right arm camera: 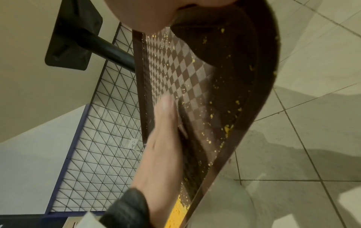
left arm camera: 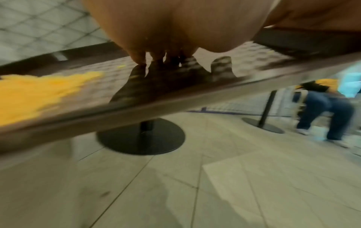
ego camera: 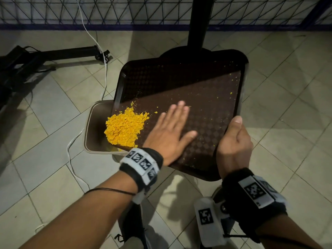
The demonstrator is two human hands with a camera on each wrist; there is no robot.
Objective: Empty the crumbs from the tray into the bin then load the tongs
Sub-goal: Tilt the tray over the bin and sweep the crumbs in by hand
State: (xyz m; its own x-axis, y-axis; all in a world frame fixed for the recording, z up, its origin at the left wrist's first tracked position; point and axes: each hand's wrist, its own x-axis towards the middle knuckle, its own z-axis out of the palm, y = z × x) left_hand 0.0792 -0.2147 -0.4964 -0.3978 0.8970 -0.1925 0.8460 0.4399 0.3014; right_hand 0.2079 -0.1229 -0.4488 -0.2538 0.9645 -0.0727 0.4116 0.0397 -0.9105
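Yellow crumbs (ego camera: pixel 125 127) lie heaped at the low left corner of the brown checkered tray (ego camera: pixel 206 97), which is tilted over the beige bin (ego camera: pixel 93 123) on the tiled floor (ego camera: pixel 53 141). My left hand (ego camera: pixel 170 130) lies flat on the tray surface, fingers straight, just beside the heap. My right hand (ego camera: pixel 233 142) grips the tray's near right corner, thumb over the rim. Small specks remain scattered across the tray.

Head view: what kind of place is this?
Probably a cafeteria or food-court style indoor space: tiled floor, a pedestal table base, and a brown serving tray tipped over a floor bin. A wire mesh partition fences it.
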